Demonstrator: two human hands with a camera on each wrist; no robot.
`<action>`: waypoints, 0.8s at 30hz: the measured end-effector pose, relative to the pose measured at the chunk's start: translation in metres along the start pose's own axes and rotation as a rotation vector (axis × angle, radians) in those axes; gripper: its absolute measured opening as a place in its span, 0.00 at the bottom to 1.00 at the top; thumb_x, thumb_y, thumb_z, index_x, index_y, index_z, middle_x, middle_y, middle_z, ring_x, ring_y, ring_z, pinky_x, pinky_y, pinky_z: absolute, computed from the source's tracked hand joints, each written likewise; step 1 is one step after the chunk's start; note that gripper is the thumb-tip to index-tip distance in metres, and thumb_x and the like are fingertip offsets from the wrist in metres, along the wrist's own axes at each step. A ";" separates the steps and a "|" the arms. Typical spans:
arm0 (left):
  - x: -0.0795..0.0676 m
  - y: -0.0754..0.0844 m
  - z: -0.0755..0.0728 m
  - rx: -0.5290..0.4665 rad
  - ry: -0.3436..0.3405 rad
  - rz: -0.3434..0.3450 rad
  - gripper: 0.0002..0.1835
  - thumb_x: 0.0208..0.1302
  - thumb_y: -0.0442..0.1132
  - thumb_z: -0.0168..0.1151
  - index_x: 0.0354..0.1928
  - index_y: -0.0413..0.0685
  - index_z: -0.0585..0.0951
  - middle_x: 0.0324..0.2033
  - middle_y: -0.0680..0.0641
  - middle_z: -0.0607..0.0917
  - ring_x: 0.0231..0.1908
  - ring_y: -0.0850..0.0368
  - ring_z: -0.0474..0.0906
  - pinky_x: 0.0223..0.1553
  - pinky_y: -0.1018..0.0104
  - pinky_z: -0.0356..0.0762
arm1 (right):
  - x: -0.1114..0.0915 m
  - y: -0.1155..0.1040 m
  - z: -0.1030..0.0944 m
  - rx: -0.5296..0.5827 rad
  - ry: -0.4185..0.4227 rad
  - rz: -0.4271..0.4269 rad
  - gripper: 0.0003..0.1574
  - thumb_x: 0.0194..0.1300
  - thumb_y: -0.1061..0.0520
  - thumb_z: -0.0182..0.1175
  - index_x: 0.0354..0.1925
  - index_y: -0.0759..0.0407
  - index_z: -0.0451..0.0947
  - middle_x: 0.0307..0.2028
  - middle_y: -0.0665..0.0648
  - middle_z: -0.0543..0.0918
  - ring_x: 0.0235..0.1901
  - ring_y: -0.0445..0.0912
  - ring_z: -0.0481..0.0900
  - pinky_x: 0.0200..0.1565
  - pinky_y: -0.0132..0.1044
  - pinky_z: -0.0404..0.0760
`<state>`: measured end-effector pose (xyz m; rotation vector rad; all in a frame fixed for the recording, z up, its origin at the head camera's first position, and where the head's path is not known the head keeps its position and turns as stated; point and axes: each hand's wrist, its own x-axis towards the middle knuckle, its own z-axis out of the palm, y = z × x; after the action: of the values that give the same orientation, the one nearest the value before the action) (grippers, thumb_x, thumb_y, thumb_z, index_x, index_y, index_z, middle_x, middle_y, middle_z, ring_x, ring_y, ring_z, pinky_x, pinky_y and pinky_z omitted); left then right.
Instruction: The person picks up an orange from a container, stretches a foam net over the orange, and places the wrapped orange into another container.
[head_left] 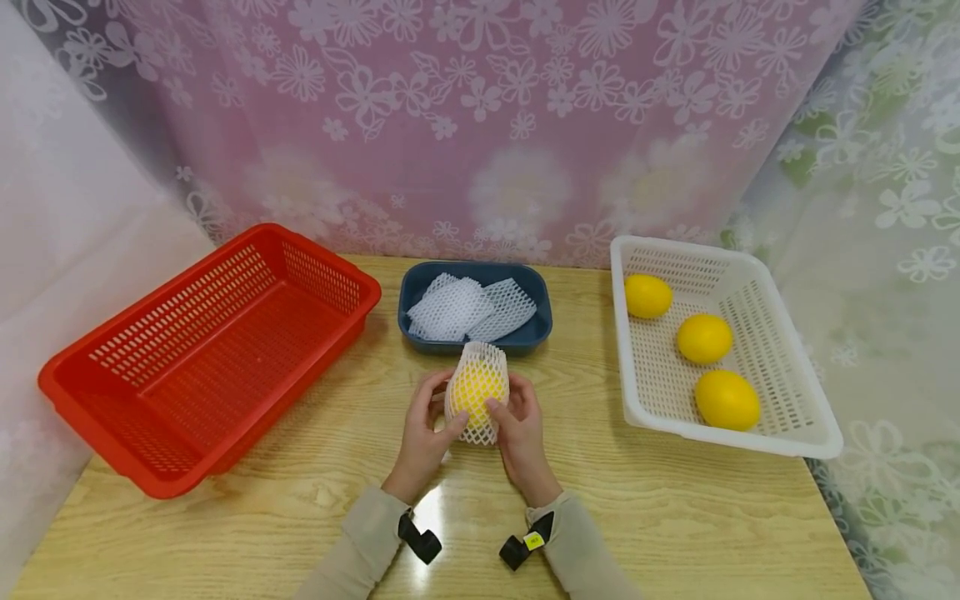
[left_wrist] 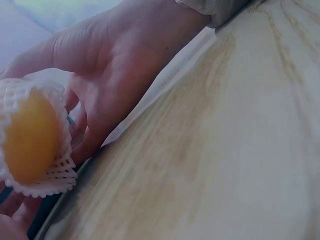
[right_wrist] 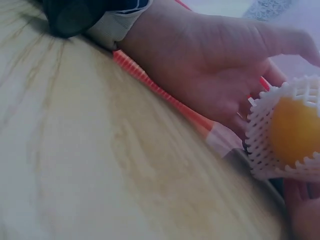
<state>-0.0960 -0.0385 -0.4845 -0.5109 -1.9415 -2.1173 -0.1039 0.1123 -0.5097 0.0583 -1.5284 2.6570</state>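
A yellow lemon (head_left: 480, 385) sits inside a white foam net sleeve (head_left: 477, 433) above the table, in front of the blue tray. My left hand (head_left: 429, 429) holds it from the left, thumb on the net's near side. From the right, my right hand (head_left: 522, 429) grips the same sleeved fruit, thumb also pressed on its front. Both wrist views show the lemon (left_wrist: 32, 137) showing through the net's open lower end. Several fingers behind the sleeve are partly hidden.
Flat foam nets (head_left: 457, 308) lie in a blue tray (head_left: 408, 333) straight ahead. A red basket (head_left: 225, 350) stands on the left with nothing seen in it. On the right, a white basket (head_left: 633, 383) holds three lemons (head_left: 705, 338). A floral curtain (head_left: 480, 167) hangs behind the wooden table (head_left: 660, 517).
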 end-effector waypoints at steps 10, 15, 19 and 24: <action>-0.001 0.000 0.002 0.068 -0.073 -0.132 0.38 0.60 0.26 0.66 0.71 0.30 0.62 0.66 0.32 0.68 0.66 0.41 0.64 0.62 0.74 0.63 | -0.003 0.003 -0.001 -0.129 0.000 -0.087 0.33 0.62 0.65 0.67 0.59 0.67 0.61 0.51 0.59 0.74 0.50 0.46 0.77 0.47 0.33 0.80; -0.003 -0.020 -0.003 -0.067 -0.081 -0.280 0.34 0.71 0.31 0.58 0.75 0.40 0.58 0.72 0.39 0.63 0.69 0.48 0.61 0.61 0.74 0.64 | -0.002 0.005 -0.007 -0.172 -0.083 -0.181 0.26 0.75 0.57 0.52 0.62 0.73 0.60 0.54 0.61 0.72 0.50 0.46 0.75 0.49 0.33 0.77; -0.001 -0.023 -0.010 -0.221 -0.048 -0.364 0.29 0.75 0.37 0.51 0.74 0.40 0.60 0.67 0.42 0.69 0.63 0.55 0.68 0.59 0.71 0.69 | 0.001 0.003 -0.007 -0.201 -0.173 -0.241 0.25 0.76 0.60 0.40 0.64 0.74 0.63 0.57 0.65 0.71 0.51 0.49 0.74 0.51 0.36 0.76; 0.005 -0.011 -0.021 -0.397 -0.006 -0.453 0.31 0.70 0.38 0.50 0.70 0.28 0.60 0.52 0.47 0.78 0.49 0.60 0.76 0.51 0.69 0.74 | -0.001 -0.002 -0.003 -0.317 -0.223 -0.296 0.24 0.74 0.64 0.42 0.64 0.70 0.68 0.57 0.67 0.72 0.52 0.51 0.75 0.51 0.38 0.77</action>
<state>-0.1065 -0.0579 -0.4938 -0.1416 -1.7674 -2.8095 -0.1027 0.1155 -0.5096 0.5317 -1.8233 2.2154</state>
